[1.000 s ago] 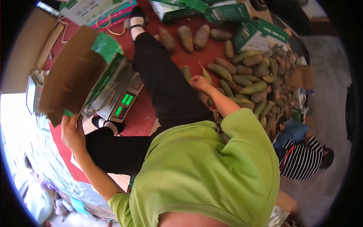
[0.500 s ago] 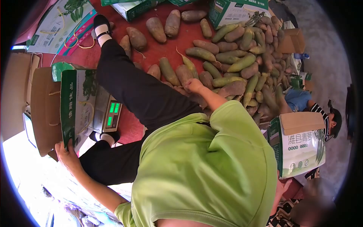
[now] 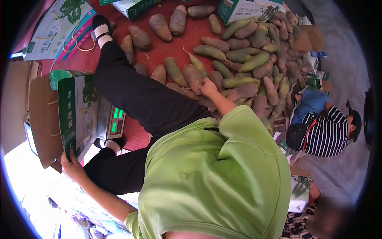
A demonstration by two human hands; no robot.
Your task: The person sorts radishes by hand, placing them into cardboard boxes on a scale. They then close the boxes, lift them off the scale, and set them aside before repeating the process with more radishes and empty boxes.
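My left hand [image 3: 74, 167] pinches the lower edge of a green and white carton [image 3: 85, 115], which stands open beside a scale [image 3: 112, 119] with lit green digits. My right hand [image 3: 209, 88] reaches down to the pile, fingers closed at the lower end of a brownish, soil-dusted radish [image 3: 193, 79]. Its fingertips are partly hidden. Around it lie other radishes, among them a greenish one [image 3: 175, 71] and a slim yellow-green one [image 3: 197, 66] with a long root tail.
A large heap of radishes [image 3: 254, 61] spreads to the right on the red mat [image 3: 115, 59]. Printed cartons [image 3: 248, 11] stand at the back. A person in a striped shirt [image 3: 326, 133] crouches at the right; another person [image 3: 298, 225] is at the lower right beside a white carton [image 3: 298, 195].
My right hand has shifted slightly right at the radish; my left hand keeps its grip on the carton. The large carton at right has moved away, uncovering the person in stripes.
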